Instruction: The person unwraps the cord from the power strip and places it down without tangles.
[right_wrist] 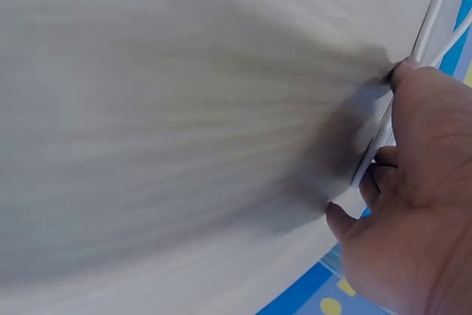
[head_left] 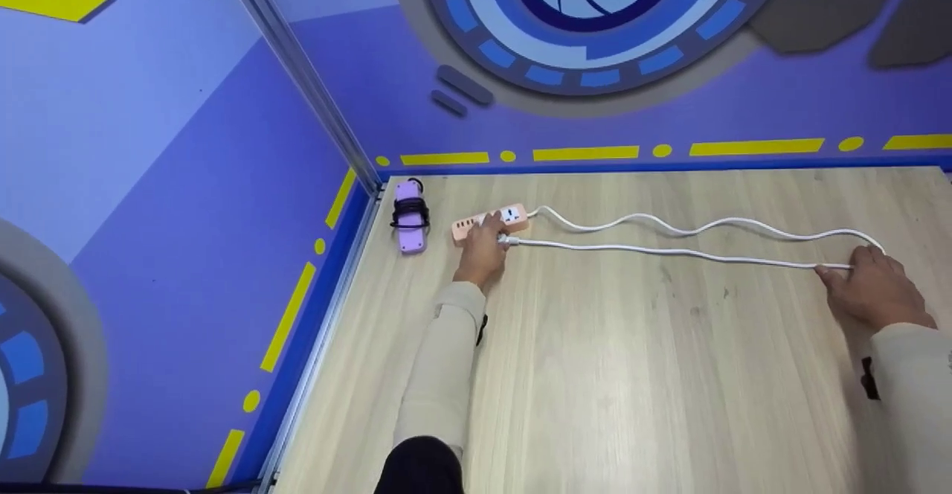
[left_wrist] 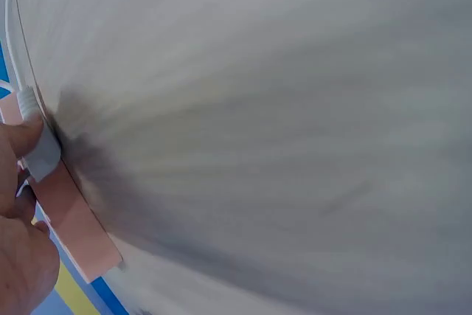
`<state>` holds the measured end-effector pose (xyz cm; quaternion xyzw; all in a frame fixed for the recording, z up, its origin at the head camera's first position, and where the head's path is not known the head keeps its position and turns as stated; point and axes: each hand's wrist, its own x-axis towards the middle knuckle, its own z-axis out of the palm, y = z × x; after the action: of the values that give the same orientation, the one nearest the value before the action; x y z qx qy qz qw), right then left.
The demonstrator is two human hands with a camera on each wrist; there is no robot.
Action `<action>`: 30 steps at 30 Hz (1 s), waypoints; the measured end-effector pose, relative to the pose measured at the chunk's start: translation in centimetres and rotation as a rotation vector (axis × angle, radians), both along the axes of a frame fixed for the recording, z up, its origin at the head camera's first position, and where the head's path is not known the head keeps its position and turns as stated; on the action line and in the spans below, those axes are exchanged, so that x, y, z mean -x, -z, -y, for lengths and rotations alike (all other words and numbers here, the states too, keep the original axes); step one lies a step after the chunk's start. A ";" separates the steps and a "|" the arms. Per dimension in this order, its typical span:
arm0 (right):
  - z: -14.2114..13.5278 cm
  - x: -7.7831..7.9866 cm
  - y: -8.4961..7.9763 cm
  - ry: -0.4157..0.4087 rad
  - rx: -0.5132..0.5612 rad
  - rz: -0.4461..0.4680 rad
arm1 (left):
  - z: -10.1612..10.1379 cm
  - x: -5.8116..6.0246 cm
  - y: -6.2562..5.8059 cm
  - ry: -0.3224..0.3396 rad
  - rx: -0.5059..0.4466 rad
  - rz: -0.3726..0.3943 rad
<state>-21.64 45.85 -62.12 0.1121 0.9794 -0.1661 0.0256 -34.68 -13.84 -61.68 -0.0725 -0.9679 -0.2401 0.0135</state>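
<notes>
From the head view, the left hand (head_left: pixel 482 252) pinches a white plug (head_left: pixel 509 240) just beside a peach power strip (head_left: pixel 515 216) on the table (head_left: pixel 595 375); the right hand (head_left: pixel 877 289) grips the white cord (head_left: pixel 632 248) at its bend. The left wrist view shows that pinch close up. In the right wrist view, the cord runs under curled fingers (right_wrist: pixel 385 156)

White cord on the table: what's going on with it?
A person is handling the cord with both hands. The left hand holds its plug against the pink strip, while the right hand holds the bend at the other end. Between them the cord lies doubled in two long runs. A purple strip, wrapped in black cord, lies untouched at the left.
</notes>
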 end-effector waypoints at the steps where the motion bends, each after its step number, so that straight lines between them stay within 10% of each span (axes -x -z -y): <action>1: 0.2 0.2 -0.2 0.008 0.009 0.009 | -0.1 0.3 -0.1 -0.020 -0.015 0.016; 9: 0.9 2.0 -0.9 0.034 0.070 0.070 | -0.7 0.7 -1.3 -0.070 -0.082 0.087; 18: 0.8 1.3 -0.9 0.033 0.118 0.070 | -1.9 1.2 -0.7 -0.021 0.096 -0.002; 30: 3.8 2.8 -3.4 -0.155 0.181 -0.169 | -1.5 0.0 -2.6 0.062 0.142 0.075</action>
<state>-24.42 42.06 -58.73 0.0189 0.9648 -0.2602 -0.0342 -34.66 -12.35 -59.05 -0.0940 -0.9797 -0.1737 -0.0354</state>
